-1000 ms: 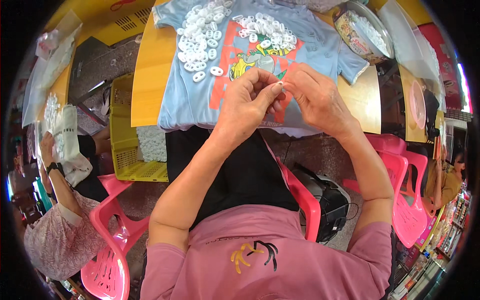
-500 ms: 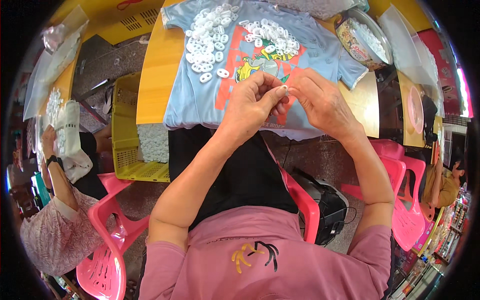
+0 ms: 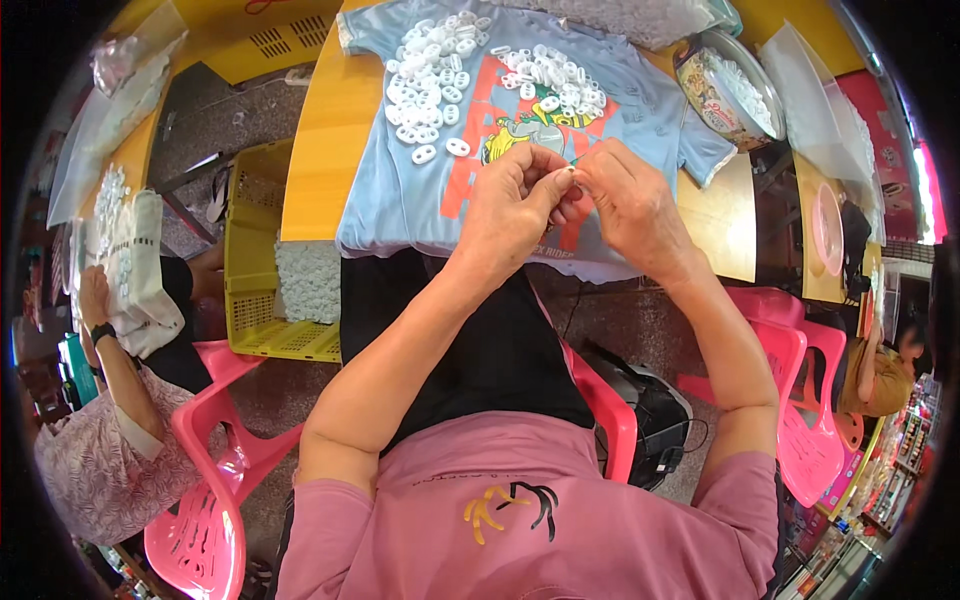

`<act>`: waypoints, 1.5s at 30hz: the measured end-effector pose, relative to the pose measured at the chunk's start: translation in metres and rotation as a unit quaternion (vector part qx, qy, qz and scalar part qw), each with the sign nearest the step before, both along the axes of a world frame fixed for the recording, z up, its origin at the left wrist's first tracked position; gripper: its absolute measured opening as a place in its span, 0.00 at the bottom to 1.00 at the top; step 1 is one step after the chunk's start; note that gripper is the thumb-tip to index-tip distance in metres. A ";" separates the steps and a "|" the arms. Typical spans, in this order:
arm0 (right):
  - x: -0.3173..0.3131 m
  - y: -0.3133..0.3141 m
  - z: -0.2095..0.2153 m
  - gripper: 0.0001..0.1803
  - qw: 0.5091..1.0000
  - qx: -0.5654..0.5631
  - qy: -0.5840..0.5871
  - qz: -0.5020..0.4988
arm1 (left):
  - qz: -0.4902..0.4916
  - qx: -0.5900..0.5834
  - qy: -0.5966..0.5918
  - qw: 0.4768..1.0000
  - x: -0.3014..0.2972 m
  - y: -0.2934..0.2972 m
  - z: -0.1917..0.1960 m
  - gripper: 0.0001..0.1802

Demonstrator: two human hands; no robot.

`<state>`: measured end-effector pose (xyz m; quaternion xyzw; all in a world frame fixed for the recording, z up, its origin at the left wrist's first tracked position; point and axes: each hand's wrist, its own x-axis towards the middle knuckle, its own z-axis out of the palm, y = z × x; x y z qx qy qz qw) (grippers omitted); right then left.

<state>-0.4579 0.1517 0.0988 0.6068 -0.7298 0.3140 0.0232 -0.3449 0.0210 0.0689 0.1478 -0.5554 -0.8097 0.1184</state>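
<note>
My left hand and my right hand meet above the near part of a light blue T-shirt spread over the table. Both are closed, thumbs and forefingers pinching one small white plastic piece, which the fingertips almost wholly cover. Beyond my left hand lies a large heap of white oval two-holed plastic pieces. A second heap of small white pieces sits farther right, on the shirt's printed picture. Two loose oval pieces rest at the near end of the left heap.
The wooden table shows left of the shirt. A metal bowl of white pieces stands at the far right, near clear plastic bags. A yellow crate is left of my legs. Another person works at left, beside a pink chair.
The fingertips have drawn closer together, and the white piece that showed between them is now mostly covered. The whole view has shifted slightly; the heaps stay as they were.
</note>
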 end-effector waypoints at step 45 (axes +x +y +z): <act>0.002 0.003 -0.009 0.11 0.633 -0.125 -0.761 -0.070 | 0.020 0.017 0.064 0.998 0.001 0.002 -0.007 0.09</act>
